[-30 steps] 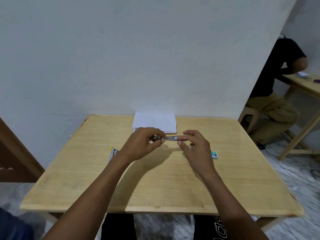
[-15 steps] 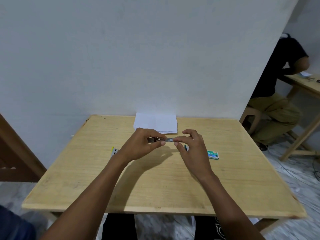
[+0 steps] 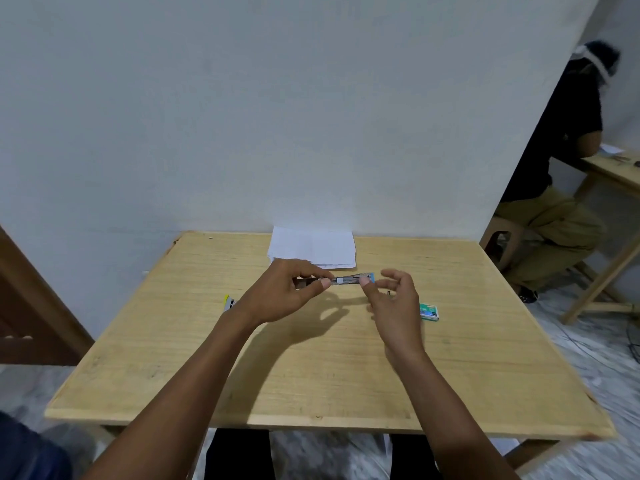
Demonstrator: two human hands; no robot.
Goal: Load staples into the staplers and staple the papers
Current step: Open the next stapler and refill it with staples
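Our right hand (image 3: 394, 306) has loosened: fingers now spread, only thumb touching stapler (image 3: 349, 279). Left hand (image 3: 280, 292) pinches its other end, just beside papers (image 3: 313, 249). We judge it light, stiff, slick: grip mid-body.

Perhaps a workroom: white wall (image 3: 242, 116), wooden table (image 3: 311, 393), another person (image 3: 561, 161) at second table (image 3: 620, 171).

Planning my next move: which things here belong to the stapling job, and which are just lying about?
Job: stapler held in left hand, right hand touching it, second stapler, staple box, papers.
Lying about: stool, far table.
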